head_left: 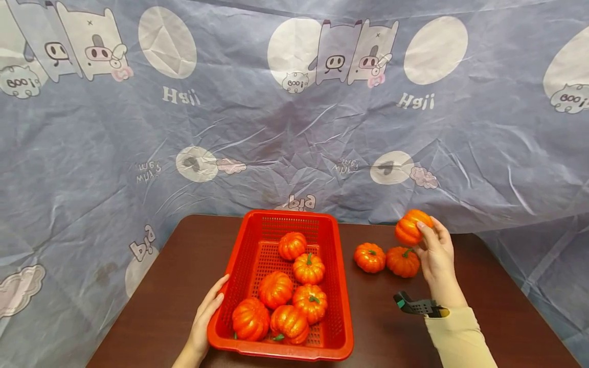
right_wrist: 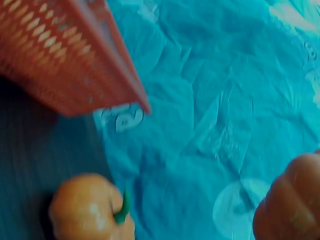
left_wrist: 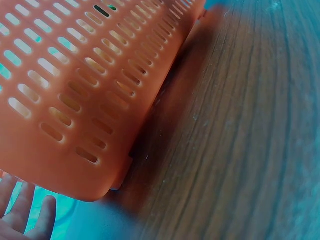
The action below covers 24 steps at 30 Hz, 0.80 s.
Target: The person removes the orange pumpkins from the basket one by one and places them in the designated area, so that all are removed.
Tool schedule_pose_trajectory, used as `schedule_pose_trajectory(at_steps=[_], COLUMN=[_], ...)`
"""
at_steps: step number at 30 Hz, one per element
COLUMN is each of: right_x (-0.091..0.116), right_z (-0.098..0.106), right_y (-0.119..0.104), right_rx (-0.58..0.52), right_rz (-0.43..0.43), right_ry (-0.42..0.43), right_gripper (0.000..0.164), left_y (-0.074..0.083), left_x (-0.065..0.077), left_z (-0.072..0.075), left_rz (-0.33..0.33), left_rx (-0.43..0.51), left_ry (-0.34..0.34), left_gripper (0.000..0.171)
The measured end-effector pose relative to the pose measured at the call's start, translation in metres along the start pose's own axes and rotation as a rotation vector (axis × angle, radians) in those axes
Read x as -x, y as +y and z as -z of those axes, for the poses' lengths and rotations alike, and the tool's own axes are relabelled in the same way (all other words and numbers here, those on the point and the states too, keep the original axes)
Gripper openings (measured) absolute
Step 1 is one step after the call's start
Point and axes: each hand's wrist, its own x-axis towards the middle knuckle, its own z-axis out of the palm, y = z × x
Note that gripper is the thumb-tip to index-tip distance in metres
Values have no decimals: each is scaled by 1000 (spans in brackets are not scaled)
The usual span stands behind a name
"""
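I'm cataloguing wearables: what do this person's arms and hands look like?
The right hand is ungloved; its arm wears a pale yellow fabric sleeve and a black, angular wrist bracket with small holes and a green patch. The left hand is ungloved too, with no sleeve in view.

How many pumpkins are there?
9: six pumpkins in the red basket, two pumpkins on the table beside it, one pumpkin held in the right hand. None looks hidden.

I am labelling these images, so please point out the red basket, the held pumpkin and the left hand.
Red basket (head_left: 280, 350), head view: near rim.
Held pumpkin (head_left: 407, 228), head view: ribbed side.
Left hand (head_left: 205, 312), head view: middle of the hand.
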Motion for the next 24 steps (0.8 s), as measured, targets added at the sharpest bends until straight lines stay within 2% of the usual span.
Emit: schedule_pose_trajectory(at_steps=[11, 14, 19, 24], right_x=[-15, -17, -18, -21], right_z=[44, 55, 71, 82], right_y=[1, 2, 8, 16], right_rx=[157, 234, 404, 471], right_rz=[0, -20, -53, -40], right_ry=[236, 281, 358, 415], right_gripper=[49, 59, 74, 75], left_y=[0, 0, 0, -1], left_x=[0, 0, 0, 0], left_z=[-3, -3, -2, -1], left_rz=[-41, -45, -34, -9], left_rx=[-1, 6, 17, 13], left_ry=[-4, -5, -10, -5], left_gripper=[46, 45, 46, 47])
